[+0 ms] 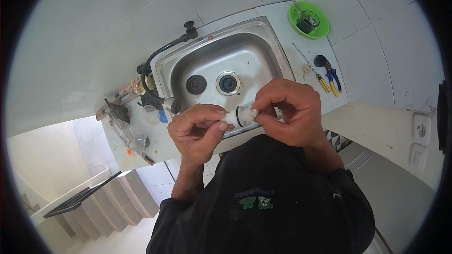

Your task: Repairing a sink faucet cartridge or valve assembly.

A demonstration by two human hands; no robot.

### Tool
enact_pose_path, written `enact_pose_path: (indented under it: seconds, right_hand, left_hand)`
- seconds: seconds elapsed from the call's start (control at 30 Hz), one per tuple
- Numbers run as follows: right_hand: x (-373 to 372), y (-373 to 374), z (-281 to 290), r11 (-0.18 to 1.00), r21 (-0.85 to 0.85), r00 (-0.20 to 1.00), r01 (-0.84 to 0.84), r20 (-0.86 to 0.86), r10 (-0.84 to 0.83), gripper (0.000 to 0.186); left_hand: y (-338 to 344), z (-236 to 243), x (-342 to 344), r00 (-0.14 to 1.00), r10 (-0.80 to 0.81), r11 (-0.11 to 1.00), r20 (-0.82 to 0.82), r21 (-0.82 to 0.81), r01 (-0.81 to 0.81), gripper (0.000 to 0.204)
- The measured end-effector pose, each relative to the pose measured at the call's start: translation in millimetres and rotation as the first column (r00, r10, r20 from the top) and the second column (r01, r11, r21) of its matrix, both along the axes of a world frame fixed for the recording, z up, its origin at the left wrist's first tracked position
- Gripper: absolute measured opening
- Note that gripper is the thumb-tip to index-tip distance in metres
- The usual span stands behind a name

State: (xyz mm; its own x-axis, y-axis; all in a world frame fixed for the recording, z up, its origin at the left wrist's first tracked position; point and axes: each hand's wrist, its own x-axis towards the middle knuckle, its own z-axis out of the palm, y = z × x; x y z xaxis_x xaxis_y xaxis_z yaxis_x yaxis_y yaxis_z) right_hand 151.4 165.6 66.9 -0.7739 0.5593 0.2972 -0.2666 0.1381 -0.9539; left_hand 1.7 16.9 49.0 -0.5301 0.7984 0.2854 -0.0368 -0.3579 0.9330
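Note:
Between my two hands, over the front rim of the steel sink (162,73), is a small white plastic plumbing fitting (234,118) with a black rubber ring round its middle. My left hand (195,129) pinches its left end between thumb and fingertips. At the other end, the thumb and fingers of my right hand (292,110) close on the fitting, hiding part of it. Behind the hands, the drain (228,83) shows in the basin floor, and a dark round strainer or plug (196,84) lies to its left.
A black-hosed faucet (157,56) arches over the sink's left side. Pliers (333,79), a yellow-handled screwdriver (323,83) and a dark round-headed part (321,61) lie on the right counter. Behind them stands a green bowl (325,27) holding a dark cup. A plastic bag (123,121) and clutter cover the left counter.

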Motion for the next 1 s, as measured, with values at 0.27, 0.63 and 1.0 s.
enact_pose_path:
  seconds: [0.27,0.63,1.0]
  right_hand:
    - [4,-4,-2,0.985,-0.168,1.000,-0.028,-0.017,0.026,0.017]
    - [2,-5,0,0.999,-0.043,0.997,0.030,-0.070,-0.033,0.018]
    - [7,-4,5,1.000,-0.019,1.000,0.019,-0.002,-0.019,0.017]
  left_hand:
    - [0,-1,1,0.999,-0.013,1.000,0.032,0.010,0.013,0.015]
    - [1,1,0,1.000,0.004,1.000,-0.011,0.009,-0.004,0.015]
    - [1,20,-5,0.887,0.092,0.994,-0.453,-0.007,-0.106,0.018]
